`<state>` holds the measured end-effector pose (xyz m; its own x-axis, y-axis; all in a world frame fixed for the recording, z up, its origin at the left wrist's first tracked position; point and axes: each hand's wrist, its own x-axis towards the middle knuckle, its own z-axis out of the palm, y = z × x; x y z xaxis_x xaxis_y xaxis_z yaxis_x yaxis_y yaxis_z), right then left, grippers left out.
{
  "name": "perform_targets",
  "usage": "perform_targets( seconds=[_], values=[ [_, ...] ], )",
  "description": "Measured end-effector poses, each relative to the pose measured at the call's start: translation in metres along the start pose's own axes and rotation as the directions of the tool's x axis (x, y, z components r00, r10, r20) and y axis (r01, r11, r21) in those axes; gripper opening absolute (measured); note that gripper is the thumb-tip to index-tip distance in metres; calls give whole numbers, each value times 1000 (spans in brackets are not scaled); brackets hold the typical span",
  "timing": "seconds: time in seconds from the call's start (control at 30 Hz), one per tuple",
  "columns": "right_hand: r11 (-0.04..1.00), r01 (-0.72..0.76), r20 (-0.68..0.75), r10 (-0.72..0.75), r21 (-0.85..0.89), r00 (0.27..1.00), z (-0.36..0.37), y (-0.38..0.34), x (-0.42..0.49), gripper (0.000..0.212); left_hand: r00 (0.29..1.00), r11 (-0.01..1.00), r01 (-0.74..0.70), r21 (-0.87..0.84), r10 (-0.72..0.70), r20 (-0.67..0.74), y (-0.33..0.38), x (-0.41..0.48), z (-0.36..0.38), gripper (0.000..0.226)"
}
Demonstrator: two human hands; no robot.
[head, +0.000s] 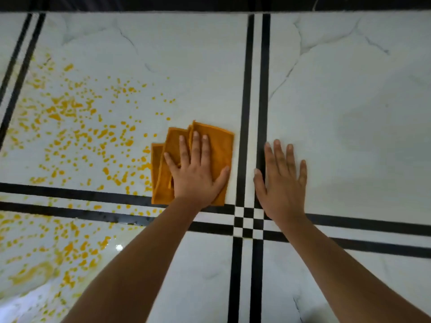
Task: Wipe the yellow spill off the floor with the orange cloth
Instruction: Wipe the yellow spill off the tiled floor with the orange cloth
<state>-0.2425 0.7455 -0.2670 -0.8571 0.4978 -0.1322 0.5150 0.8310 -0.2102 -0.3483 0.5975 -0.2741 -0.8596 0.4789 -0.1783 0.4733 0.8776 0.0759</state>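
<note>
a person's left hand (198,173) presses flat, fingers spread, on a folded orange cloth (217,148) lying on a white marble floor (186,66), the palm on top of the fabric rather than closed around it. the cloth sits in the near right corner of a large tile, its lower edge touching the black stripe (70,194) that runs across the floor and its right edge just beside a pair of vertical black stripes (248,89). the yellow spill (70,127), a wide scatter of droplets and blotches, covers the tile to the left of the cloth, its nearest drops touching the cloth's left edge; more spill spreads over the stripes and onto the tile nearer the camera at lower left. the right hand (282,183) lies open and flat on the neighbouring tile to the right, fingers apart, holding nothing, its thumb over one vertical stripe. both forearms reach in from the bottom of the view.
</note>
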Motion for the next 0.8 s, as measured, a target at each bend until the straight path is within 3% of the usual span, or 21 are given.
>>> perform_targets(
  seconds=[0.07,0.1,0.2,0.23,0.27,0.33,0.37,0.4,0.47,0.53,0.57,0.63,0.73,0.8],
  values=[
    [999,19,4,-19,29,1000,-1,-22,19,61,994,994,-106,16,106,-15,-23,11,-5,85],
    [999,17,8,-17,47,1000,0,-33,29,61,997,998,-55,1,55,-48,-36,22,-5,85],
    [995,84,-25,-83,49,996,1,-55,55,63,955,954,275,-117,-285,-81,-47,47,-9,86],
    [992,122,-32,-121,34,992,2,-63,66,62,953,953,278,-121,-290,-88,-46,47,-10,86],
    [989,145,-34,-144,27,989,3,-69,77,61,975,977,191,-99,-200,-99,-47,43,-10,85],
    [988,154,-30,-153,18,988,3,-82,101,58,986,990,-141,10,141,-85,-65,37,-9,81],
    [988,156,-30,-155,13,987,2,-89,113,57,967,969,-243,39,246,-74,-80,42,-11,79],
    [987,161,-31,-160,12,987,1,-96,125,56,966,968,-247,35,249,-76,-94,51,-14,78],
    [982,191,-10,-191,-1,981,-3,-109,151,54,994,999,-11,-35,7,-113,-108,80,-19,78],
    [971,238,21,-238,-4,971,-3,-122,172,54,959,961,254,-113,-265,-102,-104,103,-22,80],
    [967,253,39,-253,-2,967,1,-129,183,54,941,941,315,-127,-327,-84,-102,111,-24,81],
    [968,250,37,-249,-20,968,10,-136,190,53,966,969,224,-107,-236,-109,-103,109,-26,80],
    [971,233,-13,-234,-58,972,18,-135,188,54,985,992,-125,13,125,-119,-124,110,-25,77],
    [970,238,-12,-239,-51,971,18,-134,187,54,988,998,-66,-12,63,-138,-134,134,-28,76]
  ],
)
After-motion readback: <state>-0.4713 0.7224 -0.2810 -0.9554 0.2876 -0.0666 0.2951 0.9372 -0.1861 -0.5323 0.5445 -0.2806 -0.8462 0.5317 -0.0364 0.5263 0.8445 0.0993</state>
